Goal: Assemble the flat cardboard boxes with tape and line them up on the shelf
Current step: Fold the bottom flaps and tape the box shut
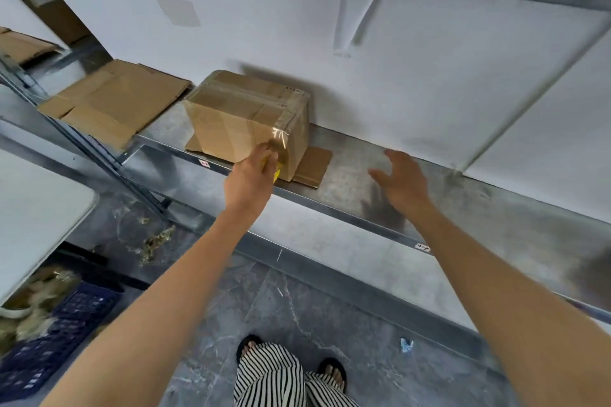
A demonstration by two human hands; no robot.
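On the shelf (463, 201) at 12 o'clock: taped box (248, 119) | my left hand (251, 177) grips a blurred yellow item (276, 172) at its near corner | right hand (403, 178) at 2 o'clock, fingers spread, holding nothing

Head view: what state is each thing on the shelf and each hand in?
box: upright on the shelf, top taped, bottom flaps splayed out.
flat cardboard: lying unfolded left of the box.
left hand: grips a yellow tool at the box's corner.
right hand: fingers spread, holding nothing.
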